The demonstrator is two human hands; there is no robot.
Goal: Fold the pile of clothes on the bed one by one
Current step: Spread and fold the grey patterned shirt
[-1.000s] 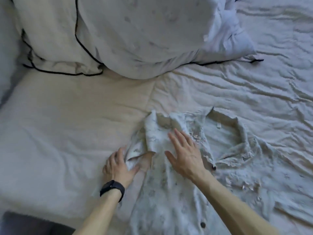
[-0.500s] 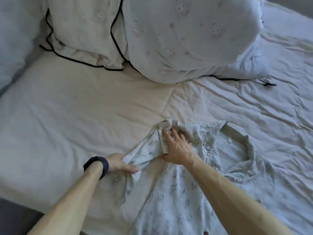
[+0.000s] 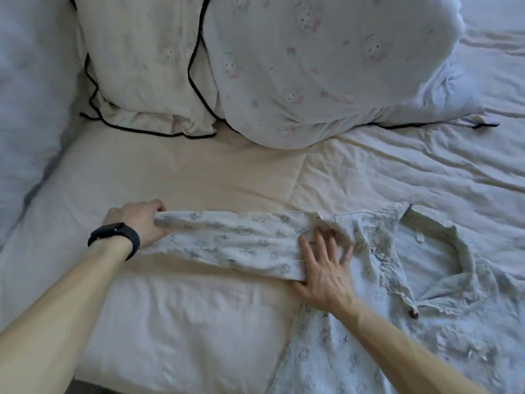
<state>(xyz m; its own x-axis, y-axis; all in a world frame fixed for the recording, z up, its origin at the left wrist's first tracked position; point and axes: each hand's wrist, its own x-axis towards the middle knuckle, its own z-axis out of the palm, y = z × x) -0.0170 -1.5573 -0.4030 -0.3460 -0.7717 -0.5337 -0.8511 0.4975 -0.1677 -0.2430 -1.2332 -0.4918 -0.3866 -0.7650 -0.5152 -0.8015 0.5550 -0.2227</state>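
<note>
Gripping the cuff end of the sleeve (image 3: 235,240) with the left hand (image 3: 139,223), fingers curled round the bunched cloth. Wears a black wristband (image 3: 119,237) on that wrist. Pressing down with the right hand (image 3: 326,268) where sleeve meets shoulder, fingers straight and spread, palm flat on the fabric. Runs leftward across the bed (image 3: 170,180), drawn nearly straight between the two hands, printed with small grey figures. Belongs to a pale printed shirt (image 3: 369,336), spread over the rumpled right part of the sheet and running out of the lower edge of the view. Shows an open collar (image 3: 454,251) turned toward the pillows, and a dark button (image 3: 412,314) on the front edge just right of the pressing wrist. Farther up the bed: a cream pillow with black piping (image 3: 142,66) and, overlapping its right side, a larger pillow (image 3: 312,66) with faint pink and white figures.
</note>
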